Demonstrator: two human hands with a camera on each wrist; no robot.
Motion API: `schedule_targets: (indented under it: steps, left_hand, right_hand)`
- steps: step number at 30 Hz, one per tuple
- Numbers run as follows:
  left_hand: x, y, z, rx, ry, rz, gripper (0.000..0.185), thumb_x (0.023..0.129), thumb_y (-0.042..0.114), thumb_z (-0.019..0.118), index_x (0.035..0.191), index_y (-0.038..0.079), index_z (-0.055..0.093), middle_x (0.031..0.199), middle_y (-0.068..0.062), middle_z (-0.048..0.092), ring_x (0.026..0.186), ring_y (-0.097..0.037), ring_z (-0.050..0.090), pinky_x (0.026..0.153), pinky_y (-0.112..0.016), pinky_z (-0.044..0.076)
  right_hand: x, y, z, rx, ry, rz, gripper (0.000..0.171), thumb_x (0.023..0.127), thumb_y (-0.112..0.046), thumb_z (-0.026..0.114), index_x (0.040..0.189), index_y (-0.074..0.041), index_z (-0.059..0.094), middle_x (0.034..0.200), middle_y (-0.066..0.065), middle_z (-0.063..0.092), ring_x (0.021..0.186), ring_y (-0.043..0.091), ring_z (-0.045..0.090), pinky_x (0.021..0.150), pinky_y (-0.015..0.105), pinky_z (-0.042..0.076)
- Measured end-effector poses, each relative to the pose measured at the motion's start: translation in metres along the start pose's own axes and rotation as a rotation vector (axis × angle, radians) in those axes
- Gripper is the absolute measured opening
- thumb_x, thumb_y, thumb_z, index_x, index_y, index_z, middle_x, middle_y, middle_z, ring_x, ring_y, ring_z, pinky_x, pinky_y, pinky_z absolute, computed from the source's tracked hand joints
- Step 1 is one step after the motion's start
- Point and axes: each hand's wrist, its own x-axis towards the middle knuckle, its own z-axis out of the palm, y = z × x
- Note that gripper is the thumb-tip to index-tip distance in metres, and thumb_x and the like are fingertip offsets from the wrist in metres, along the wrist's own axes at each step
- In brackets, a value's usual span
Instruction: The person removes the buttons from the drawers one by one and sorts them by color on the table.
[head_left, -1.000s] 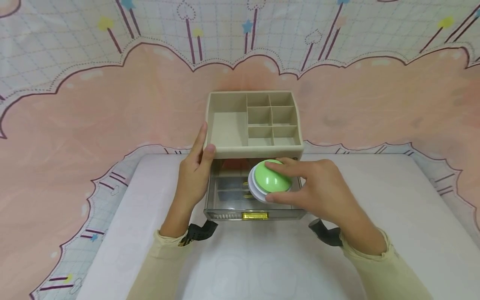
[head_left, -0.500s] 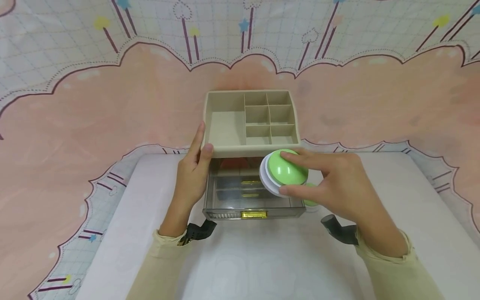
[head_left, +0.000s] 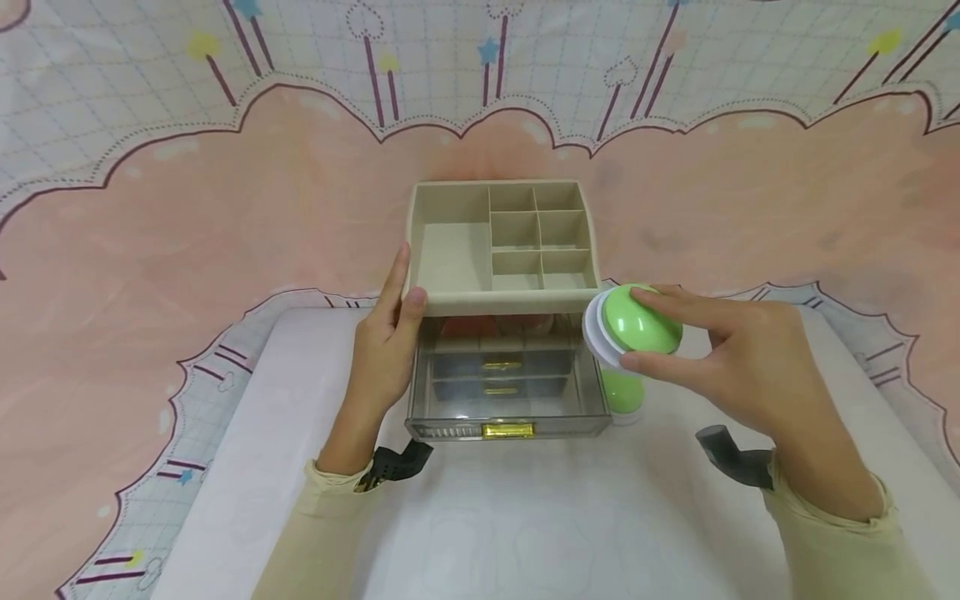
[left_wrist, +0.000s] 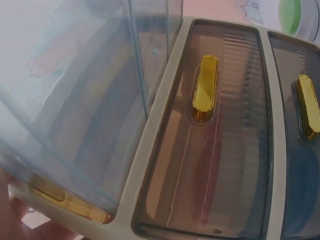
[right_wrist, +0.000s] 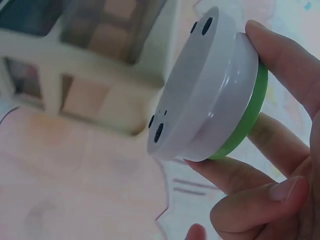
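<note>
Green-domed button pinched in right hand, left hand flat against organizer, white mat, pink cloth.

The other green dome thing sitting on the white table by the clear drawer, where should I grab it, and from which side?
Probably from above and the right. The second green domed round object sits on the white table close against the open clear plastic drawer, so its left is blocked. Pinch across the rim where dome meets base; the smooth dome top could slip.

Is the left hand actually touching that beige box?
Touching. The head view shows the left hand flat against the beige organizer's left side, thumb on its front corner.
</note>
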Motion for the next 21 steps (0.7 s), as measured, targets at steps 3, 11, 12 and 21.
schedule_targets:
  steps: [3, 11, 12, 21]
  left_hand:
    - [0.0, 0.0, 0.0, 0.001, 0.0, 0.001, 0.055, 0.107, 0.054, 0.042, 0.159, 0.047, 0.024, 0.165, 0.017, 0.028, 0.149, -0.013, 0.037, 0.12, -0.046, 0.036]
    - [0.0, 0.002, 0.0, -0.001, 0.002, 0.005, 0.055, 0.108, 0.053, 0.042, 0.159, 0.048, 0.024, 0.164, 0.019, 0.028, 0.15, -0.012, 0.037, 0.12, -0.045, 0.036]
    - [0.0, 0.001, 0.0, 0.0, 0.003, 0.004, 0.055, 0.108, 0.053, 0.042, 0.159, 0.048, 0.024, 0.164, 0.019, 0.028, 0.15, -0.012, 0.036, 0.12, -0.045, 0.036]
    - [0.0, 0.0, 0.0, 0.006, 0.004, -0.004, 0.056, 0.106, 0.057, 0.042, 0.159, 0.048, 0.025, 0.164, 0.021, 0.028, 0.149, -0.012, 0.037, 0.121, -0.046, 0.035]
  right_hand:
    - [-0.004, 0.01, -0.001, -0.037, -0.002, 0.023, 0.068, 0.057, -0.034, 0.1, 0.121, -0.024, 0.078, 0.119, 0.007, 0.076, 0.054, 0.005, 0.021, 0.047, 0.023, 0.015]
    - [-0.022, 0.037, 0.004, -0.107, -0.046, 0.14, 0.066, 0.064, -0.039, 0.097, 0.126, -0.026, 0.075, 0.081, 0.005, 0.077, 0.054, 0.009, 0.027, 0.047, 0.024, 0.019]
    - [-0.025, 0.04, 0.004, -0.116, -0.061, 0.168, 0.067, 0.065, -0.04, 0.096, 0.127, -0.026, 0.075, 0.069, 0.004, 0.069, 0.055, 0.011, 0.029, 0.047, 0.025, 0.02]
    - [-0.042, 0.072, 0.013, -0.097, -0.122, 0.325, 0.067, 0.069, -0.044, 0.094, 0.13, -0.025, 0.073, 0.054, -0.003, 0.05, 0.055, 0.01, 0.042, 0.046, 0.029, 0.029]
